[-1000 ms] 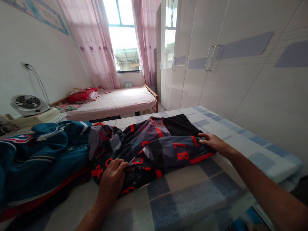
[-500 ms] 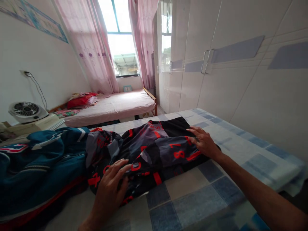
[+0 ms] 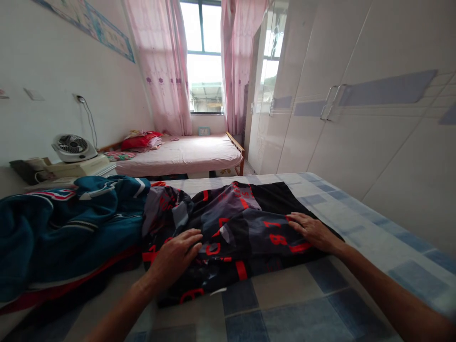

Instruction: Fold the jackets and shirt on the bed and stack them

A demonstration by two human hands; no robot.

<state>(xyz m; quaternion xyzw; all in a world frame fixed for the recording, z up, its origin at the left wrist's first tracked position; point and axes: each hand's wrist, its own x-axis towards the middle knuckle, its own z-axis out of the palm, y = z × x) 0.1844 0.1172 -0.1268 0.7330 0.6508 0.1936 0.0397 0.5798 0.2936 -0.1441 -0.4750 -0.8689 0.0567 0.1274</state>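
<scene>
A black and grey garment with red letters and numbers (image 3: 256, 232) lies spread across the checked bed cover (image 3: 285, 299). My left hand (image 3: 178, 254) rests on its left part, palm down, with the fingers stretched out. On the right part of the garment, near its lower edge, my right hand (image 3: 313, 231) lies flat with its fingers extended. Neither hand grips the cloth. The garment's left end is bunched up against a teal jacket (image 3: 107, 223) with white stripes. What kind of garment the printed one is, I cannot tell for sure.
Beyond the bed stands a second bed with a pink sheet (image 3: 188, 152), a red bundle (image 3: 142, 140) at its left. A small fan (image 3: 73, 146) sits at the left. White wardrobes (image 3: 320, 152) line the right side. Pink curtains (image 3: 160, 71) frame the window.
The view has turned left. The garment's printed surface looks flatter, and its black far corner is spread wider. Both hands still lie on the cloth.
</scene>
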